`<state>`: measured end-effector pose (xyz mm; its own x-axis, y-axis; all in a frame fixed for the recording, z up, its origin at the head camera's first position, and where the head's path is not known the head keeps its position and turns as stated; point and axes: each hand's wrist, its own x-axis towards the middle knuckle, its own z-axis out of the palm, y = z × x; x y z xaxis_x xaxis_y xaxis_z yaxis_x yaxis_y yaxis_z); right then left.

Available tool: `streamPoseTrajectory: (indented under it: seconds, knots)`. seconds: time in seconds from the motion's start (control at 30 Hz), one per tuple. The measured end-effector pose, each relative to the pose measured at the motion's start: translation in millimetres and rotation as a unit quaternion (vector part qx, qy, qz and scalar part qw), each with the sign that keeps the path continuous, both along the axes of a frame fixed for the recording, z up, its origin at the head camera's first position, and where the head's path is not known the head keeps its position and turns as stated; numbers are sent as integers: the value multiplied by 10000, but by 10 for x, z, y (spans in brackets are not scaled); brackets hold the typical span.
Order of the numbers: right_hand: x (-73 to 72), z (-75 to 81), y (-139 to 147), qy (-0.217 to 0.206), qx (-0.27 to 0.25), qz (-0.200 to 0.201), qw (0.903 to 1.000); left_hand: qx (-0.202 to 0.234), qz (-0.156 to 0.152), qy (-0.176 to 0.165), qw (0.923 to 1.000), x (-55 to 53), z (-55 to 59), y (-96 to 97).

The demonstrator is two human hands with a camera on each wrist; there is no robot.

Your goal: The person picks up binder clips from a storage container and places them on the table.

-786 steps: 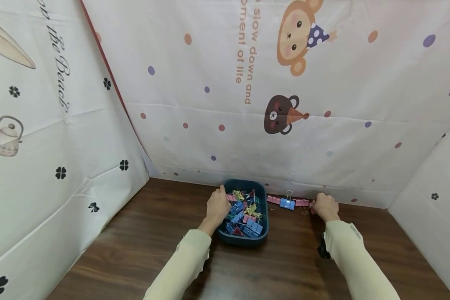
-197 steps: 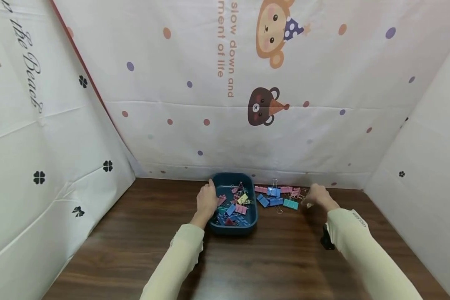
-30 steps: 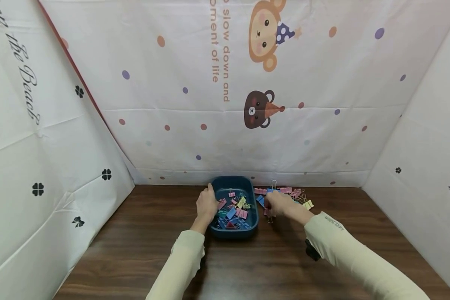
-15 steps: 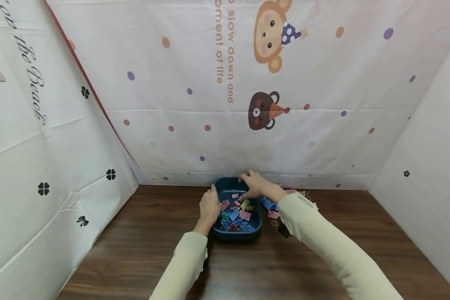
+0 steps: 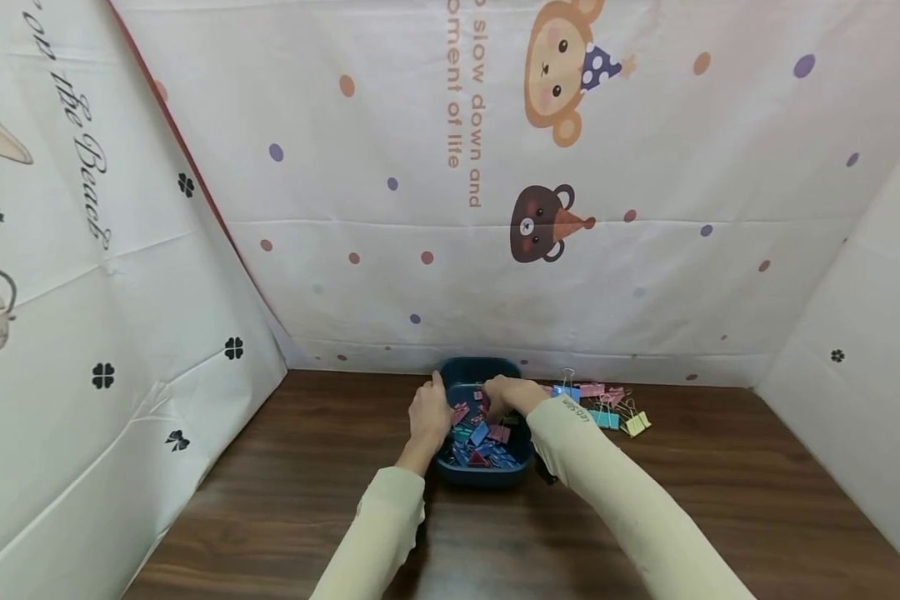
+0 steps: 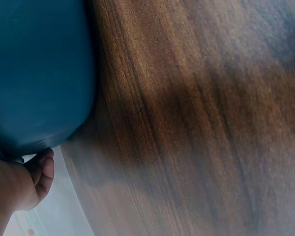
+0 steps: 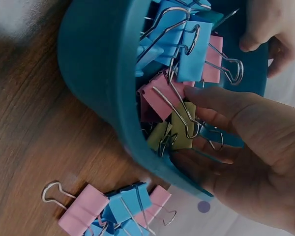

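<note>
My left hand [image 5: 429, 414] grips the left rim of a dark blue plastic bin [image 5: 483, 477]. In the left wrist view the thumb side of this hand [image 6: 17, 182] is at the bin's rim. My right hand [image 5: 512, 395] reaches down inside the bin. In the right wrist view its thumb touches a pink binder clip [image 7: 160, 103], and its curled fingers lie round the far side of a yellow binder clip [image 7: 183, 125]. Blue binder clips [image 7: 194, 54] and other coloured ones fill the bin's near part. Some fingertips are hidden behind the clips.
Right of the bin, against the patterned cloth wall [image 5: 420, 208], lie several clips: a blue binder clip [image 5: 567, 392], a teal binder clip [image 5: 604, 419], a yellow binder clip [image 5: 636, 423] and pink ones. The brown wooden table [image 5: 345, 500] is enclosed by cloth sides.
Over the last second my right hand moves left from the clips on the table, over the bin and down into it. Compared with earlier, more clips lie on the table. My left hand stays on the rim.
</note>
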<state>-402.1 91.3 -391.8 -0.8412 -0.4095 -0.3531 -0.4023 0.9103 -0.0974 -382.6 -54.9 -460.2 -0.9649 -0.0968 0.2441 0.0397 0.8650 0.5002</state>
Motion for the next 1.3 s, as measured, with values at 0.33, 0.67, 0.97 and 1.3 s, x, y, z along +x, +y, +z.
streamPoseTrajectory:
  seconds: [0.33, 0.67, 0.97, 1.3]
  knots:
    - [-44, 11, 18, 23, -107, 10, 9999, -73, 48, -3, 10000, -13, -6, -6]
    - [-30, 166, 121, 329, -430, 17, 9985, -163, 36, 107, 9998, -5, -19, -7]
    - [146, 427, 332, 828, -805, 57, 9933, -214, -82, 234, 9995, 14, -10, -23]
    - [533, 411, 1037, 1879, -1433, 104, 9716, -314, -126, 182, 9993, -6, -28, -28]
